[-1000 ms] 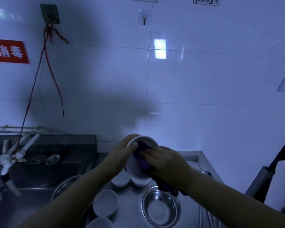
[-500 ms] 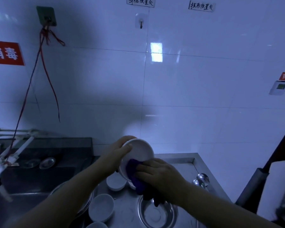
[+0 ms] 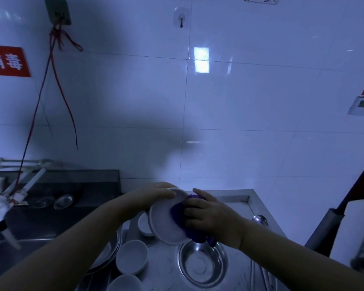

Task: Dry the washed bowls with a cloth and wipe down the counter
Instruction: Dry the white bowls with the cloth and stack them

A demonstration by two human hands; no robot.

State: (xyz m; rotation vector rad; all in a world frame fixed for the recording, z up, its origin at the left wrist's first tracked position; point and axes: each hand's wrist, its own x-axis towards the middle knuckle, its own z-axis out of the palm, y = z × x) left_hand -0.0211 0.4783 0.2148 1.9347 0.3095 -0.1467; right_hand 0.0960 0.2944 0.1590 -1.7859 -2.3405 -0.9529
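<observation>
My left hand (image 3: 153,196) grips the upper rim of a white bowl (image 3: 166,223), held tilted above the steel counter (image 3: 237,204) with its outer underside towards me. My right hand (image 3: 210,215) presses a purple cloth (image 3: 189,221) against the right side of the bowl, fingers curled over the cloth. More white bowls stand on the counter below: one (image 3: 131,256) front left, one (image 3: 125,282) at the bottom edge, one (image 3: 144,224) partly hidden behind the held bowl.
A steel bowl (image 3: 203,263) sits on the counter under my right hand. Steel plates (image 3: 108,255) are stacked to the left beside a dark sink (image 3: 29,225) with a tap (image 3: 6,202). A ladle (image 3: 260,219) lies at the counter's right edge. White tiled wall behind.
The bowl has been turned over, from its inside facing me to its underside. My right hand with the cloth has moved from inside the bowl to its outer right side.
</observation>
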